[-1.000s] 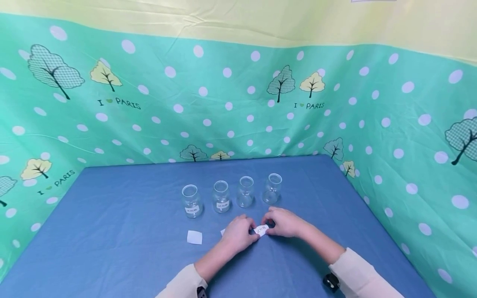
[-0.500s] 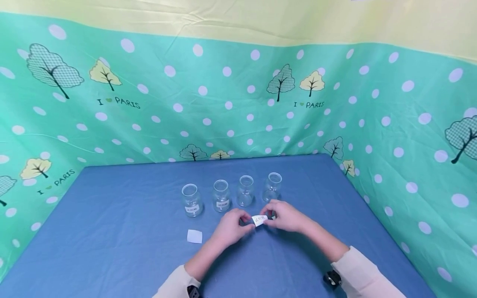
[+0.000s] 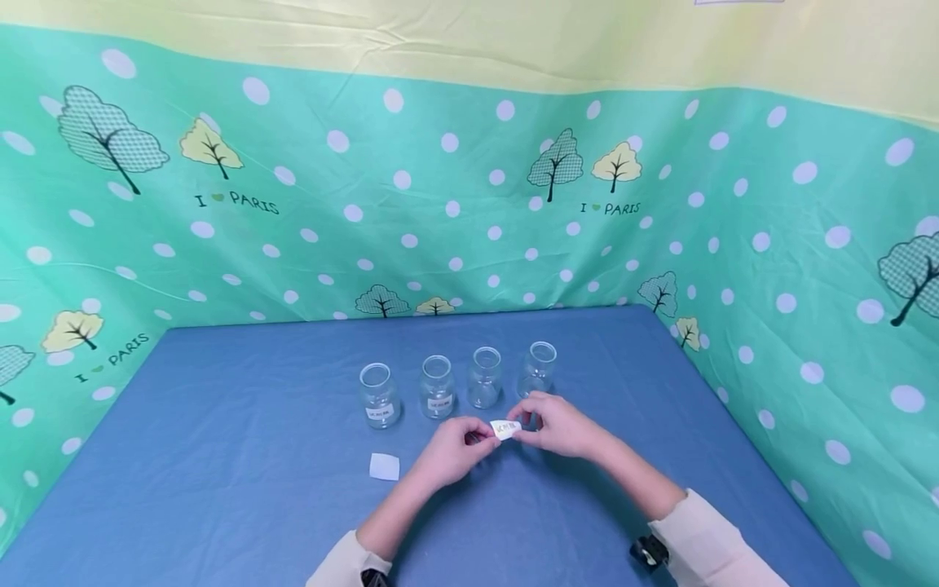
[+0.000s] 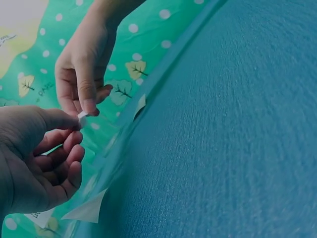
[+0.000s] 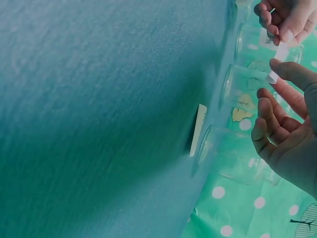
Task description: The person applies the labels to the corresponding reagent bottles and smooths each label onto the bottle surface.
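Note:
A small white label (image 3: 505, 429) with handwriting is stretched between both hands above the table. My left hand (image 3: 453, 448) pinches its left end between thumb and finger. The right end is pinched by my right hand (image 3: 559, 425), its other fingers loosely bent. Just beyond the hands, clear glass jars stand upright in a row. White labels are stuck on the far-left jar (image 3: 376, 383) and the second jar (image 3: 437, 383); no label shows on the third jar (image 3: 484, 379) or the far-right jar (image 3: 540, 363). In the right wrist view the label (image 5: 278, 62) appears nearly edge-on.
A white paper square (image 3: 385, 466) lies on the blue tablecloth (image 3: 242, 456), left of my left hand. Another white slip (image 5: 197, 131) lies near the jars under my right hand. Green patterned curtain (image 3: 455, 196) rises behind the table and along its sides.
Both hands have moved forward with the label, up from near the tabletop toward the jars, then slightly left. The jars and the paper square have stayed put.

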A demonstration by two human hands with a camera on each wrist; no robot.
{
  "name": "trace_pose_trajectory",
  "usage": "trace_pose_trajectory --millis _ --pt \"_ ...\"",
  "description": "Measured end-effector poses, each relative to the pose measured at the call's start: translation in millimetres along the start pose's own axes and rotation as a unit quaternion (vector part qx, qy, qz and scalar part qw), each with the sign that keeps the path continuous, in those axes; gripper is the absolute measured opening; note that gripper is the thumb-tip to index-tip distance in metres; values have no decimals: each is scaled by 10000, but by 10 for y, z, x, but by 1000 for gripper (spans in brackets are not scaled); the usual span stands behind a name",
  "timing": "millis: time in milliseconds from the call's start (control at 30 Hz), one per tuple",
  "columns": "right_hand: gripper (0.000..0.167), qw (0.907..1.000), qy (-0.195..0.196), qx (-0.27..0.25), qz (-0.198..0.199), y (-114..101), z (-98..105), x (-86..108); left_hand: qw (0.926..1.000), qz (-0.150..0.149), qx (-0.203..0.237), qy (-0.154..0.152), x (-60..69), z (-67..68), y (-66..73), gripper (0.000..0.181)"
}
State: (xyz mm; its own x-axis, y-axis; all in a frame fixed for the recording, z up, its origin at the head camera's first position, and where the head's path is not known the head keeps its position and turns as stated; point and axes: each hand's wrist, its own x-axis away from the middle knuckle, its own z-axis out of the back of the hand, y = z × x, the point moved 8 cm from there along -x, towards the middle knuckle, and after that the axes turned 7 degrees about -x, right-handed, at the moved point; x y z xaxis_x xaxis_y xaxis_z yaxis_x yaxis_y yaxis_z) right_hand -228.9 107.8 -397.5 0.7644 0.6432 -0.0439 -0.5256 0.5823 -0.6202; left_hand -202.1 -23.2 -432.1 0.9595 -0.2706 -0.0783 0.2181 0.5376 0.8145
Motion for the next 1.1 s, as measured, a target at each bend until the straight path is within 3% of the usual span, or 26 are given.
trace_pose_trajectory --millis 367,833,1100 --pt "28 9995 191 -246 96 -87 42 3 9992 284 147 220 13 70 -31 13" --pt "14 9985 183 -37 515 -319 -30 17 9997 3 217 57 12 86 26 17" --pt "14 9978 286 -407 442 -312 -22 7 9971 -24 749 -149 14 72 -20 19"
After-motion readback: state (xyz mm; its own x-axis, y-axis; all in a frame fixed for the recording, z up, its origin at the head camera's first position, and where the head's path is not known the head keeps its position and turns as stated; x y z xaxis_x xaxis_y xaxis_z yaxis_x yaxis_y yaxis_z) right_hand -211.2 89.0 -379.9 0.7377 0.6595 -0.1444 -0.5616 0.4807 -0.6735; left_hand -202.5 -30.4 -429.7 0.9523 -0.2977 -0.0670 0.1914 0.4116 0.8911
